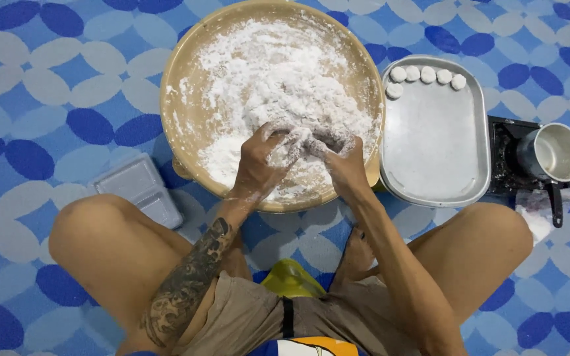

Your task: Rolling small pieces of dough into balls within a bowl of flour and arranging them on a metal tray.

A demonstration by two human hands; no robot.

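1. Large round bowl (186, 99): tan, smooth rim, wide and shallow. It sits on a floor mat (47, 86) patterned in blue, dark blue and pale grey ovals.
2. Contents: white dough mass (285, 79), lumpy and crumbly, powdery at the edges. A thin white dusting clings to the inner wall of the bowl on the left side.
3. Left hand (258, 161): inside the bowl at its near edge, fingers curled inward and closed over a clump of the dough. Fingers are coated in white. Forearm carries a dark tattoo.
4. Right hand (341, 155): just beside the left hand, touching it at the fingertips. Fingers bent and closed round the same clump; knuckles and fingertips are floured. How much dough lies inside either palm cannot be told, since the fingers hide it.
5. Metal tray (437, 158): rectangular with rounded corners, dull silver, faintly dusted, touching the bowl's right rim.
6. Dough balls (428, 74): six small, white, smooth rounded pieces. Five lie in a row along the tray's far edge; one sits just below the left end of the row.
7. Small pot (554, 153): shiny metal, round, dark handle pointing toward the person. It stands on a black burner (504, 158) right of the tray.
8. Plastic box (141, 188): translucent grey, two-part, lying left of the bowl near the person's left knee.
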